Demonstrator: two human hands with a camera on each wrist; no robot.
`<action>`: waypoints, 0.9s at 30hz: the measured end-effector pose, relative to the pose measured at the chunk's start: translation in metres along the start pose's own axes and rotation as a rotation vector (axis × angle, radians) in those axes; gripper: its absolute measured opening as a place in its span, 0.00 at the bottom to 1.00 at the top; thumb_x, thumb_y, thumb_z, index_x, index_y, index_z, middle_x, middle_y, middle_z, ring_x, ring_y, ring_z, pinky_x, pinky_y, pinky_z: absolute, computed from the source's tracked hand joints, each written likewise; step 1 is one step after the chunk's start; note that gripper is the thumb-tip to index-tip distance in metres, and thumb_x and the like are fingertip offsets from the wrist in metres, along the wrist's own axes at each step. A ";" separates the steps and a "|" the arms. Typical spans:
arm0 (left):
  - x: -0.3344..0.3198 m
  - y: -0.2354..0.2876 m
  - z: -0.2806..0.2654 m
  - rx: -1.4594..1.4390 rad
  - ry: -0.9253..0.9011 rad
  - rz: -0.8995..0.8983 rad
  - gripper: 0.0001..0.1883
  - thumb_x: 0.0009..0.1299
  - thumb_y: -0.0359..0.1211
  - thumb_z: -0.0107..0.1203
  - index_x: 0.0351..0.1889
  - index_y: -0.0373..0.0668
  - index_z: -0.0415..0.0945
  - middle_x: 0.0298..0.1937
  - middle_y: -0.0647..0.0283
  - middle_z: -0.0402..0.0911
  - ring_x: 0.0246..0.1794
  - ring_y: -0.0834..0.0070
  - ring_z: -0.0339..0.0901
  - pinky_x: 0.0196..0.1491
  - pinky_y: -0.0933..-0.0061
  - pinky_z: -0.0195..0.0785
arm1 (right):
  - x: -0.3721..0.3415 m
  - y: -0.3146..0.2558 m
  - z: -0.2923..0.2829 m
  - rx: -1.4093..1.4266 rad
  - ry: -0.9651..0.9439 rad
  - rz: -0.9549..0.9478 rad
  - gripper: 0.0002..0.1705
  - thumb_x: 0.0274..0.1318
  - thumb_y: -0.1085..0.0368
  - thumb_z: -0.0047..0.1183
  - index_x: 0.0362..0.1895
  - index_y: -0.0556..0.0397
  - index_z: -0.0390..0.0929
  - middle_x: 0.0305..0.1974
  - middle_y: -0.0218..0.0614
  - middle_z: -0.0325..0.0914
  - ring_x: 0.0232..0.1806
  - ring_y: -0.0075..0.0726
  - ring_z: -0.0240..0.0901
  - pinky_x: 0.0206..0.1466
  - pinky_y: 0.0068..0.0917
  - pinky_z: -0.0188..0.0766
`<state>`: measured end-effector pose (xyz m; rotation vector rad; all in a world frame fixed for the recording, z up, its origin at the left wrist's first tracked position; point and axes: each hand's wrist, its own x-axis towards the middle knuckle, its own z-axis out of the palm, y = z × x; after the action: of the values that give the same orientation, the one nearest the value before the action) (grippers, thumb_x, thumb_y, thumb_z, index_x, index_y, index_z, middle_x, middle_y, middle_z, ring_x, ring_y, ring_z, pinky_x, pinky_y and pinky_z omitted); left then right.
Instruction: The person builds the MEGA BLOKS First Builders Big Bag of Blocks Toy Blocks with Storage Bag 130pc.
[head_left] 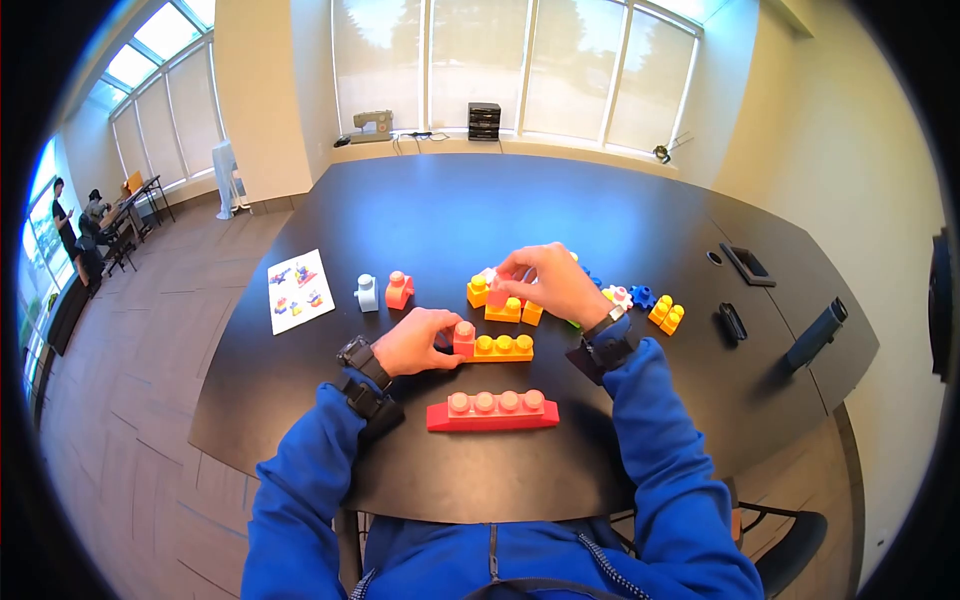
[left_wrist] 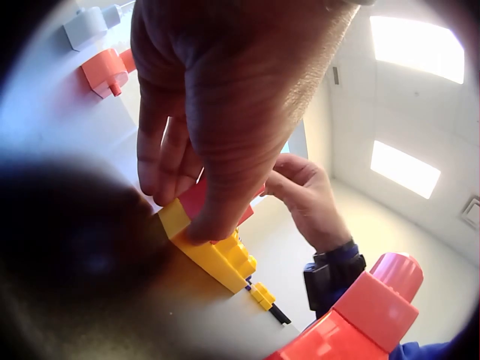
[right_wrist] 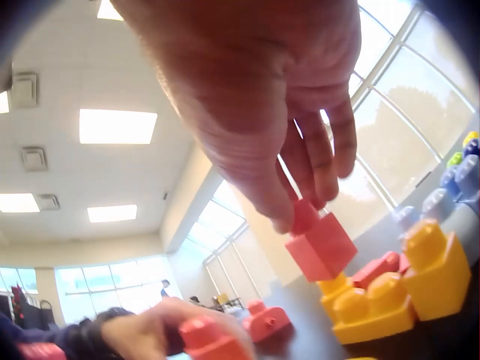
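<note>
Pinches a red cube [head_left: 497, 293] in the right hand [head_left: 548, 278], lifted off the table [head_left: 420, 210] and partly blocking sight of yellow blocks [head_left: 504, 312]. Grips, with the left hand [head_left: 415, 342], another red cube [head_left: 463, 346] at the left end of a yellow bar [head_left: 505, 355]. Has a red bar [head_left: 492, 421] nearer the near edge; toward the left edge, a red arch [head_left: 399, 291], grey block [head_left: 367, 294] and card [head_left: 300, 291]; toward the right edge, a blue gear [head_left: 642, 297], case [head_left: 733, 323] and stand [head_left: 817, 335].
</note>
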<state>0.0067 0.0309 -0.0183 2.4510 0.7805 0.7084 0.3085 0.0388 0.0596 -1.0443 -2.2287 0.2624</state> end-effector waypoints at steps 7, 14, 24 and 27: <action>0.002 0.010 -0.004 -0.125 -0.064 -0.080 0.28 0.68 0.28 0.76 0.67 0.34 0.81 0.53 0.55 0.93 0.56 0.66 0.94 0.66 0.65 0.84 | -0.013 -0.026 0.016 0.208 -0.242 -0.005 0.13 0.69 0.66 0.75 0.48 0.64 0.93 0.38 0.43 0.95 0.40 0.32 0.94 0.52 0.30 0.89; 0.002 0.014 -0.007 -0.128 -0.066 -0.082 0.29 0.69 0.27 0.76 0.68 0.34 0.80 0.53 0.54 0.93 0.56 0.66 0.94 0.65 0.65 0.85 | -0.011 -0.025 0.020 0.110 -0.341 -0.003 0.15 0.64 0.64 0.78 0.48 0.62 0.91 0.39 0.45 0.95 0.40 0.38 0.93 0.52 0.34 0.89; -0.002 -0.003 0.002 -0.113 0.026 -0.002 0.25 0.70 0.32 0.80 0.60 0.31 0.85 0.47 0.53 0.91 0.46 0.68 0.91 0.58 0.66 0.85 | -0.020 0.011 0.035 -0.214 -0.548 0.028 0.25 0.45 0.52 0.87 0.42 0.54 0.94 0.38 0.40 0.93 0.58 0.60 0.76 0.64 0.47 0.77; -0.003 -0.005 0.002 -0.148 0.027 -0.028 0.25 0.70 0.34 0.82 0.59 0.30 0.85 0.46 0.53 0.91 0.46 0.68 0.91 0.58 0.66 0.85 | -0.022 0.007 0.031 -0.187 -0.502 -0.033 0.21 0.47 0.59 0.84 0.39 0.59 0.92 0.32 0.41 0.90 0.47 0.49 0.82 0.53 0.45 0.80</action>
<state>0.0036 0.0321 -0.0236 2.2982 0.7436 0.7618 0.3029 0.0301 0.0224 -1.1314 -2.7614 0.3352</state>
